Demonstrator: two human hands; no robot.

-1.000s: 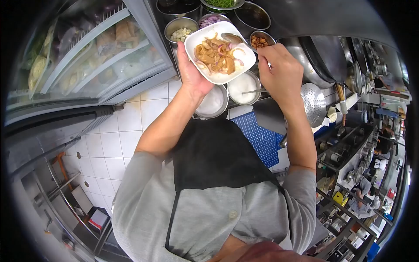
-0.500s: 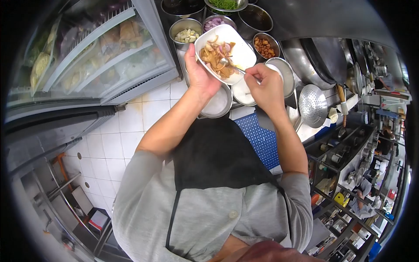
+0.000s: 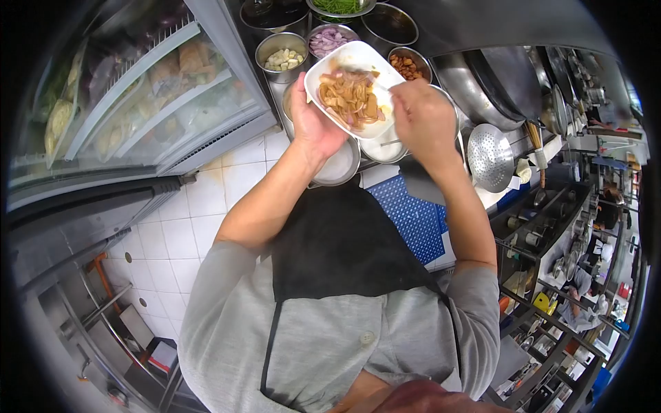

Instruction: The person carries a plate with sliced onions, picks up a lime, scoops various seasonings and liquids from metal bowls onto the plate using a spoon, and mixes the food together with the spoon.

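A white square dish [image 3: 375,63] is tilted in my left hand [image 3: 313,122], whose thumb lies along its left edge. Brown sliced food with onion strips [image 3: 349,96] fills the dish's left and middle part. At the dish's right side, my right hand [image 3: 427,120] is closed on the handle of a spoon and somewhat blurred. The spoon's bowl is hard to make out near the food. Beneath the dish stand metal bowls of white powder or grains, one of them [image 3: 385,148] with a spoon in it.
Behind the dish are bowls of garlic [image 3: 284,60], sliced shallots [image 3: 330,41], green herbs [image 3: 339,5] and brown pieces [image 3: 407,67]. A perforated ladle [image 3: 490,158] and pans lie right. A glass-door fridge [image 3: 138,82] stands left. Another person [image 3: 582,303] is far right.
My right hand moved in from beside the brown pieces to the dish, then slightly up. The spoon stirred the food, which has shifted and lies more gathered. The dish has tilted slightly.
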